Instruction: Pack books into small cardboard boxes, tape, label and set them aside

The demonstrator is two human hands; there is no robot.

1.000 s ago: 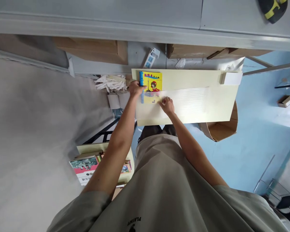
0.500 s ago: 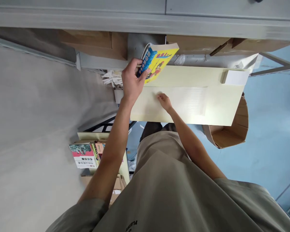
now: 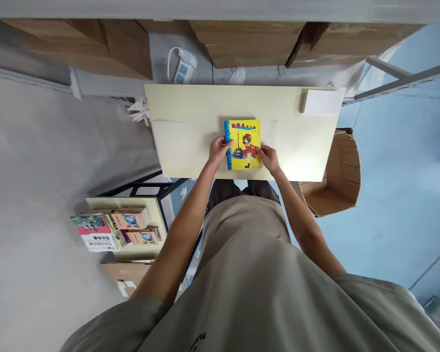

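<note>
A small yellow book (image 3: 244, 134) with a blue spine and a cartoon figure on its cover lies flat near the middle of a pale cream table (image 3: 190, 105). My left hand (image 3: 219, 149) grips the book's left edge at the spine, fingers curled round it. My right hand (image 3: 268, 157) holds the book's lower right corner, fingers pinched on it. Under the book lies a clear plastic sheet (image 3: 183, 146), spread over the table's left and middle part.
A white block (image 3: 322, 101) sits on the table's far right corner. An open cardboard box (image 3: 340, 176) stands on the blue floor at the right. A low shelf with several books (image 3: 122, 227) stands at the left. Cardboard boxes (image 3: 249, 41) and a power strip (image 3: 182, 68) lie behind the table.
My left hand lifted the book off the table's far left corner, carried it right and set it flat at the middle. My right hand moved onto its corner.
</note>
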